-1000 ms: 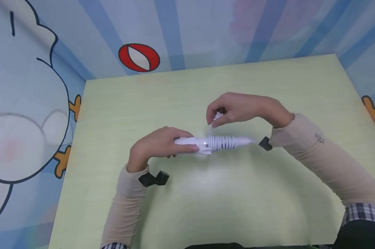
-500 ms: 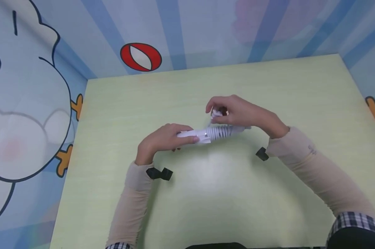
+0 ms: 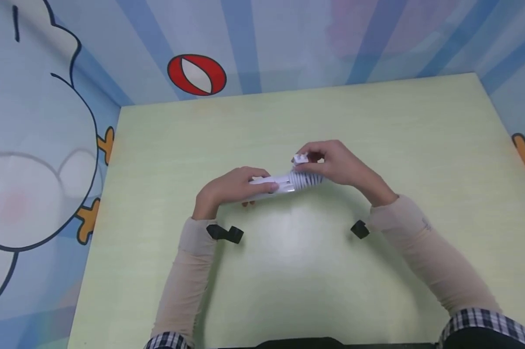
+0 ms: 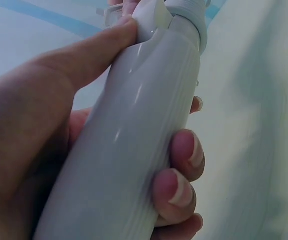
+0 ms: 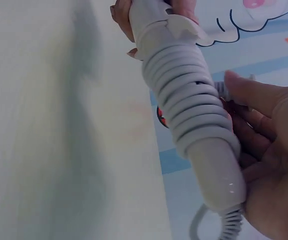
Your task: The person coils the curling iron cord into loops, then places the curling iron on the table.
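My left hand (image 3: 231, 186) grips a long white handheld electric appliance (image 4: 133, 125). In the left wrist view its fingers curl round the smooth body and the thumb lies along the top. A white cord (image 5: 189, 95) is wound in several coils round the other half, leaving from a ribbed sleeve (image 5: 231, 222) at the tapered end (image 5: 216, 172). My right hand (image 3: 338, 162) pinches the cord's white plug (image 3: 300, 158) between thumb and fingers, right beside the coils. In the head view that hand hides the tapered end.
Under both hands lies a pale yellow-green table (image 3: 288, 281). A blue striped wall (image 3: 284, 43) with cartoon prints runs along its back and sides. A small black camera mount (image 3: 225, 234) sits at the left wrist, another mount (image 3: 360, 229) at the right.
The appliance has moved up and away from me, tilting with its coiled end higher. My right hand has come down closer to the coils with the plug, now covering the tapered end.
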`<control>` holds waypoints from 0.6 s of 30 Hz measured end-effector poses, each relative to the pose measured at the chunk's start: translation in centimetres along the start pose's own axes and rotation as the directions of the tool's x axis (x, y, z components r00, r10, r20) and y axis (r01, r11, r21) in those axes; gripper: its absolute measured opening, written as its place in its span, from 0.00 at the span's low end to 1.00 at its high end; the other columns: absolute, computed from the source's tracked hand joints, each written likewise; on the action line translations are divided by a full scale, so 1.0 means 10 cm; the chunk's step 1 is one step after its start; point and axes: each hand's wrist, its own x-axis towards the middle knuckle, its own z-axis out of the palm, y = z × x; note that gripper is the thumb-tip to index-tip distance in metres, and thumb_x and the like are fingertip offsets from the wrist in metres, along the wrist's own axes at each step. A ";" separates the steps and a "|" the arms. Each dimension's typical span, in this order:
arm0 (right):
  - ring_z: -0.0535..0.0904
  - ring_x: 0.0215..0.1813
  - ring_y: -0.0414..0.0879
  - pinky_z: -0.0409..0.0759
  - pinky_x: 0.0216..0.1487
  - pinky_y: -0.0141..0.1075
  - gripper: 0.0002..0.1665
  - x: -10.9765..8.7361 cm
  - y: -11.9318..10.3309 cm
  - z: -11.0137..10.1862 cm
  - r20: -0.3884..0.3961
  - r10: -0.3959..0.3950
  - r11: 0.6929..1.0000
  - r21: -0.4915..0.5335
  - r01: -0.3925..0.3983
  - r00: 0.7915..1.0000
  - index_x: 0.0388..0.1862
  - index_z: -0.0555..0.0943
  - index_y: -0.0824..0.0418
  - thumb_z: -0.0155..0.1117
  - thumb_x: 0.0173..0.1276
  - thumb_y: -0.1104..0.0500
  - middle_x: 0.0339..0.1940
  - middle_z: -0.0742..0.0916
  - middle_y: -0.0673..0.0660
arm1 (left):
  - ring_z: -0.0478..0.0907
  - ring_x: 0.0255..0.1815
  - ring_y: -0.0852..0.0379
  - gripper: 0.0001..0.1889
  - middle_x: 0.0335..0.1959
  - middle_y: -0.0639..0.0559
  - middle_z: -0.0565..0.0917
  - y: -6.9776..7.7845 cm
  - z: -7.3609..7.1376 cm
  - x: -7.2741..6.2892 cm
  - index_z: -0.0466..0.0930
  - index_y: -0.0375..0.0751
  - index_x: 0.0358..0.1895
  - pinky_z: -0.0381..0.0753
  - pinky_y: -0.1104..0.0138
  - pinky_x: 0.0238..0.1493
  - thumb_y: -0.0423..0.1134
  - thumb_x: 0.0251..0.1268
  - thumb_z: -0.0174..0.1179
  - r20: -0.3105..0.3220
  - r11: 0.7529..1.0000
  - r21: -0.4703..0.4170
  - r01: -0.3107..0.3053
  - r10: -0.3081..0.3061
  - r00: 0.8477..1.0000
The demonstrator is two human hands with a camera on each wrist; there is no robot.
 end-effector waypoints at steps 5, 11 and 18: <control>0.77 0.41 0.44 0.75 0.43 0.41 0.12 -0.05 0.07 0.09 -0.026 -0.018 0.999 0.028 0.019 0.999 0.45 0.83 0.51 0.68 0.62 0.52 0.40 0.86 0.50 | 0.79 0.28 0.52 0.20 0.36 0.51 0.79 -0.02 0.00 0.02 0.77 0.57 0.46 0.79 0.60 0.31 0.65 0.63 0.52 0.018 1.000 0.005 -0.005 0.004 1.000; 0.83 0.38 0.46 0.79 0.40 0.39 0.12 -0.08 0.08 0.14 0.010 -0.081 0.996 0.022 0.081 0.997 0.47 0.82 0.54 0.66 0.65 0.55 0.41 0.87 0.54 | 0.78 0.26 0.52 0.19 0.35 0.50 0.79 -0.03 -0.01 0.02 0.78 0.55 0.44 0.78 0.62 0.30 0.63 0.65 0.52 0.041 1.000 -0.015 -0.020 0.021 0.999; 0.81 0.39 0.45 0.78 0.40 0.38 0.23 -0.11 0.09 0.17 0.098 -0.122 0.992 0.004 0.123 0.988 0.52 0.78 0.55 0.72 0.59 0.54 0.43 0.85 0.54 | 0.76 0.23 0.53 0.18 0.32 0.48 0.78 -0.08 -0.03 0.03 0.79 0.53 0.46 0.73 0.63 0.33 0.60 0.67 0.51 0.094 0.999 -0.033 0.000 0.003 0.996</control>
